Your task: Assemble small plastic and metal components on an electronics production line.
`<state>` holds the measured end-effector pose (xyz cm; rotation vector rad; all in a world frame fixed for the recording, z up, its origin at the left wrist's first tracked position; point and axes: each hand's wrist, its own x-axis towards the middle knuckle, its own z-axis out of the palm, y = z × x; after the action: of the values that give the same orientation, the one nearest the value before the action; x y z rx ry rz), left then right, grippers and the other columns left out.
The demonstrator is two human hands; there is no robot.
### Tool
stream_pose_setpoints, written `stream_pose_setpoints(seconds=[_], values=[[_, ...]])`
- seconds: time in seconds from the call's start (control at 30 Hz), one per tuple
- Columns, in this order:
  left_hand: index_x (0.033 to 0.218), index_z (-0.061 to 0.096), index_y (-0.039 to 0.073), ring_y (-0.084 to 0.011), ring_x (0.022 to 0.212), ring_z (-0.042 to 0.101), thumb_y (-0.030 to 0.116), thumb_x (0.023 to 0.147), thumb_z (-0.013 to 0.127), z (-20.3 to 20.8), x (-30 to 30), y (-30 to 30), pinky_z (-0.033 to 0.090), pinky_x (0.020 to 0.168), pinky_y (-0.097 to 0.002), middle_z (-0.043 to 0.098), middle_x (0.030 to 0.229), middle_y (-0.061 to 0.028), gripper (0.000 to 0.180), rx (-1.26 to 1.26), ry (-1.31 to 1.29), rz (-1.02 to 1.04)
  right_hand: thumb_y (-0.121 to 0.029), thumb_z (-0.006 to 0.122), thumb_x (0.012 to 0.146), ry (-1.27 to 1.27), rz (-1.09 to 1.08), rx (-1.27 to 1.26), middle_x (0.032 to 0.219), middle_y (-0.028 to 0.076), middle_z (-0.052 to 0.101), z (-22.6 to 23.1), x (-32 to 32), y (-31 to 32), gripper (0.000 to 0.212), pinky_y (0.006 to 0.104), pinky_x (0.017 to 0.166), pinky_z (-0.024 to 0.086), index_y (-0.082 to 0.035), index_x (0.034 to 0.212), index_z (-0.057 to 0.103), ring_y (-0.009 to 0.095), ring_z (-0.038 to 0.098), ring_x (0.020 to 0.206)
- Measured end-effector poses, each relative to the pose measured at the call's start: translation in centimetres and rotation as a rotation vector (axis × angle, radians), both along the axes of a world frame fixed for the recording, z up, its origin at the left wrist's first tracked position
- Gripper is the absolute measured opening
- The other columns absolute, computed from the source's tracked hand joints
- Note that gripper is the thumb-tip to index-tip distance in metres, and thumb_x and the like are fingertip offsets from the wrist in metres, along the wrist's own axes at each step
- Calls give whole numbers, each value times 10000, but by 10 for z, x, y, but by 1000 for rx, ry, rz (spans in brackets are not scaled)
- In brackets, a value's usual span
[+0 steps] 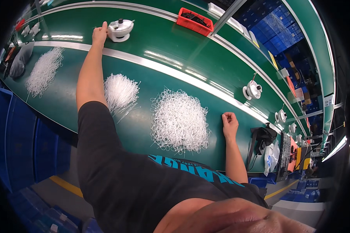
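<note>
On the green conveyor belt stands a white rounded housing [121, 30] with a black knob on top. My left hand [100, 35] reaches out to its left side, thumb up and fingers curled; what the fingers hold, if anything, is hidden. Over the near worktop, right of a large pile of looped white cable ties [179, 121], is my right hand [230, 125]. Its fingers are bent in toward the thumb, and I cannot make out anything between them. Straight white cable ties [120, 93] lie in a bundle beside my left arm.
Another looped white pile [45, 72] and a grey plastic bag [21, 60] lie at the left. A red bin [195, 21] with black parts stands beyond the belt. More white housings [252, 90] sit along the belt at right. A black strapped item [263, 136] lies right of my right hand.
</note>
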<state>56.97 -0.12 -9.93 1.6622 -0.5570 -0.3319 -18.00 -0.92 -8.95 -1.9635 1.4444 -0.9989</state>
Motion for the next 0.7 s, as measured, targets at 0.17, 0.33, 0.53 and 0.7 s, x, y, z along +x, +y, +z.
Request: stream_pose_setpoints(seconds=[0.17, 0.33, 0.53, 0.7], values=[[1164, 547, -78, -242, 799, 690, 487, 958, 564, 34, -65, 21, 596, 717, -354, 654, 1050, -183, 602, -103, 301, -172, -101, 701, 866, 29, 3, -56, 715, -23, 577, -1, -2, -5, 96, 215, 554, 405, -23, 888, 650, 50, 465, 595], [1098, 552, -49, -256, 799, 692, 389, 962, 593, 40, -96, 18, 590, 693, -332, 639, 1011, -152, 460, 5, 302, -374, -113, 710, 860, 30, -8, -46, 694, -28, 572, 0, -4, -5, 104, 221, 556, 410, -29, 886, 653, 57, 473, 598], [929, 489, -8, -241, 691, 704, 110, 942, 618, 33, -127, 8, 617, 569, -291, 635, 859, -146, 175, -42, 274, -424, -160, 695, 899, -126, -1, 5, 750, -16, 600, 2, -4, -4, 143, 223, 603, 438, -24, 925, 657, 51, 498, 648], [939, 474, -8, -246, 697, 709, 105, 937, 612, 66, -219, -2, 618, 579, -300, 634, 834, -143, 179, -58, 212, -603, -224, 660, 937, -267, 31, -47, 831, 1, 643, -12, -18, -19, 247, 231, 667, 461, -15, 1068, 675, 67, 537, 716]])
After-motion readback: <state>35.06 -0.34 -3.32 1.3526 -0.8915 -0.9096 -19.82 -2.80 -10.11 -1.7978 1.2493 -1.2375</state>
